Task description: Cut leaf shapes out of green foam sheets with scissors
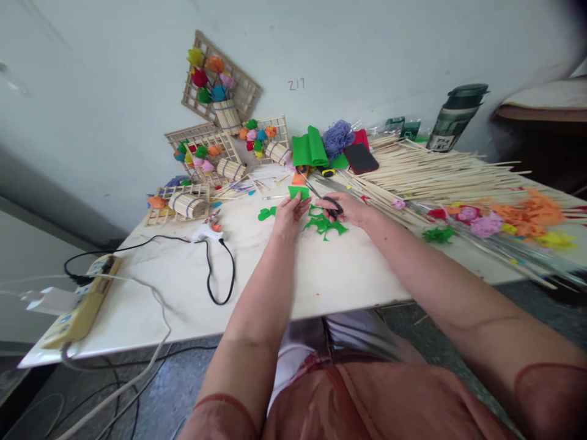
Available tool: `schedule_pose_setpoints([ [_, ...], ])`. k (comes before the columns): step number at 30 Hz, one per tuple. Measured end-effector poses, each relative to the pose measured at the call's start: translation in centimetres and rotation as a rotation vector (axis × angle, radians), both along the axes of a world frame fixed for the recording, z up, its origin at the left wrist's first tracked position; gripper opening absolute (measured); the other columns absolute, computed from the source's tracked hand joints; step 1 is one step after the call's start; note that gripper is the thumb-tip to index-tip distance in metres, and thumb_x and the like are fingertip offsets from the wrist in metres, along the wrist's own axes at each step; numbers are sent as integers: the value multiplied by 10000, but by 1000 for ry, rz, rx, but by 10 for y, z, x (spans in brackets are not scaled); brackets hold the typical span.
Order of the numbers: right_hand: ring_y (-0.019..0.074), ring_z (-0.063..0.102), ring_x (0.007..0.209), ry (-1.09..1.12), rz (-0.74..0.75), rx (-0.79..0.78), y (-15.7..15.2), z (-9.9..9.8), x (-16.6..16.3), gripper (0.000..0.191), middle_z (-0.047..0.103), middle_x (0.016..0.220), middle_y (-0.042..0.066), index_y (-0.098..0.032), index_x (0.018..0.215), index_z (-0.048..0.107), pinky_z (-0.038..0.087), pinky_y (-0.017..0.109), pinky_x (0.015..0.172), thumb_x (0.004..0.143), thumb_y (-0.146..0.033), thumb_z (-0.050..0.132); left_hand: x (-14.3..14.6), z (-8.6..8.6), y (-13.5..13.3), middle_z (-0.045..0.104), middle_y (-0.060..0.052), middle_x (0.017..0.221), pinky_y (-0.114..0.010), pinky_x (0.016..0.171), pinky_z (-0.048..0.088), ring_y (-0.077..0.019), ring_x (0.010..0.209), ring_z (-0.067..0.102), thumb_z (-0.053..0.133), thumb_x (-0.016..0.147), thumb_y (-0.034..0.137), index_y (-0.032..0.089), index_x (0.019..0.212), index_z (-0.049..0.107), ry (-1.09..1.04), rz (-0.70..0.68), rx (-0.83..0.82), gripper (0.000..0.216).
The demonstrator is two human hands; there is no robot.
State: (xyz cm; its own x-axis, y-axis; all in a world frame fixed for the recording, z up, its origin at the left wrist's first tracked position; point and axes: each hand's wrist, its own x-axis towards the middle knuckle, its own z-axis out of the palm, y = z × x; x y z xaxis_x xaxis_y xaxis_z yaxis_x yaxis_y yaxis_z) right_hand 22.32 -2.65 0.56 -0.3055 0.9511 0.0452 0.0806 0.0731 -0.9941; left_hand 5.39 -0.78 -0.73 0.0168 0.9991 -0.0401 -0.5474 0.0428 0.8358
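Left hand [288,214] pinching a small green piece [298,192] between thumb and fingertips above the white table [346,272]; right hand [348,209] with its fingers curled around the handles of the black scissors [337,209]; green offcuts [324,227] lying between the hands, nearer the person. For clean cutting, the piece is best kept taut and turned into the blades, with the left fingertips clear of their path. The left fingers hide the piece's lower edge, and the blades, thin and blurred, may or may not be touching it.
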Motion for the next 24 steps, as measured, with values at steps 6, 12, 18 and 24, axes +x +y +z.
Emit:
schedule_pose_setpoints([
  [6,74,511,387,-9,85,-28,-2,-1,0,381,590,555,-6,-168,696,570,257,169,253,752,-505,739,3,5,-1,716,-10,823,-231,810,539,-157,919,722,676,783,127,155,830,604,-40,40,-77,90],
  [12,68,492,373,0,94,-57,-2,-3,-2,385,578,553,-13,-167,709,567,244,176,250,739,-503,750,4,6,-1,709,-3,796,-221,789,548,-150,894,724,675,786,133,165,847,593,-44,55,-106,107],
  [18,67,480,371,1,77,-55,-2,-5,-3,402,573,545,-17,-173,718,569,237,179,252,728,-533,748,5,5,0,710,-14,820,-221,784,554,-151,899,721,691,778,151,163,845,595,-38,52,-109,118],
  [24,68,495,390,-13,86,-46,-3,-3,-2,386,589,572,-10,-170,730,579,249,175,261,738,-519,745,5,6,0,698,-12,788,-225,798,550,-157,922,720,654,807,125,159,805,566,-61,57,-119,95],
])
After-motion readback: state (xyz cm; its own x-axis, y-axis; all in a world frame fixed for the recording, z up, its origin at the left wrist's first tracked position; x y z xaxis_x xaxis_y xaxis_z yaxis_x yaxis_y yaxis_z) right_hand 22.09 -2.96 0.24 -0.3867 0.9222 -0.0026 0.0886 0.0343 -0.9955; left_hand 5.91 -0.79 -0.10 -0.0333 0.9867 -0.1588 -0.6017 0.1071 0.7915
